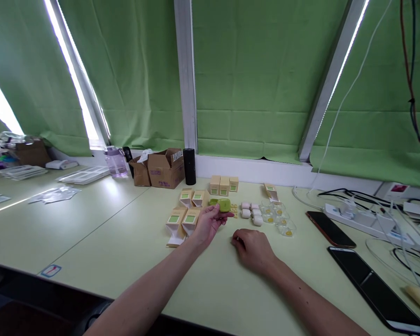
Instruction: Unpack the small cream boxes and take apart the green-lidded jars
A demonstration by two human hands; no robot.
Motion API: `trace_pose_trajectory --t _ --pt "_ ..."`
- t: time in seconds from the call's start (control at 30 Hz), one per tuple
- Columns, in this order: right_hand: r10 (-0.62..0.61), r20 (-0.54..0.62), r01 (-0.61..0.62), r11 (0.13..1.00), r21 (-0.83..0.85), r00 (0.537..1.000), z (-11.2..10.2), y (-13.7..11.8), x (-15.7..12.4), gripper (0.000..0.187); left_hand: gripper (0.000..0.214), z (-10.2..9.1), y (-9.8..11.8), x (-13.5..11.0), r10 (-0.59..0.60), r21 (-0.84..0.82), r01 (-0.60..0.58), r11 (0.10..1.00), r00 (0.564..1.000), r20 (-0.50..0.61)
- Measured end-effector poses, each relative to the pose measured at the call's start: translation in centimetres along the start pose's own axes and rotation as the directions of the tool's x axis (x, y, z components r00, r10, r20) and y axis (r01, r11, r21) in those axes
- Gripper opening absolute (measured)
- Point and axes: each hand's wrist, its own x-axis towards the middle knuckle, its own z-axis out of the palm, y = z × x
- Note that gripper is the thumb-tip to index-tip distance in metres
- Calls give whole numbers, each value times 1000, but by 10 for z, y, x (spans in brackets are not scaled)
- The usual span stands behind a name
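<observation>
My left hand [208, 223] is closed round a small green case [224, 205], held just above the pale table [101, 224]. My right hand [254, 249] rests on the table to its right, fingers curled in, with nothing visible in them. Several small tan boxes with green labels [182, 219] lie to the left of the green case, and more stand behind it [224, 185]. Several small white cases [251, 212] and clear plastic trays with yellow dots [280, 219] lie to the right.
Open cardboard boxes [164, 168], a black cylinder [189, 166] and a clear bottle [115, 162] stand at the back by the green blinds. Two dark phones [331, 229] [374, 284], a power strip [364, 219] and cables occupy the right side.
</observation>
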Motion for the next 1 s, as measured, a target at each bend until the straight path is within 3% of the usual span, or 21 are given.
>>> trace_pose_trajectory --t 0.07,0.13,0.17,0.23,0.33,0.47,0.63,0.83,1.0 --pt "-4 -1 4 1000 6 1000 0 0 0 16 40 1 1 -1 47 150 -43 988 999 -25" --pt "-4 -1 4 1000 14 1000 -1 0 0 16 38 1 2 -2 162 404 -136 905 986 -32" --pt "-2 -1 2 1000 14 1000 -1 1 0 16 34 1 2 -3 239 553 -189 812 971 -18" --pt "-1 -4 1 1000 12 1000 -1 1 0 16 24 1 3 -5 373 806 -255 534 927 46" --pt "-2 -3 2 1000 6 1000 -2 2 0 17 12 -2 2 -8 431 957 -244 155 889 157" --pt "6 6 -5 1000 -2 1000 -1 2 0 16 19 -8 -2 -8 362 969 -232 -82 899 246" --pt "23 41 -23 1000 -6 999 -4 1 1 17 26 -12 -5 -6 266 953 -229 -197 923 277" --pt "43 99 -44 999 5 994 -9 -1 2 19 26 -5 -1 -8 94 945 -160 -286 977 193" --pt "44 109 -44 999 1 993 -7 0 2 21 24 -1 0 -8 74 937 -139 -320 982 171"
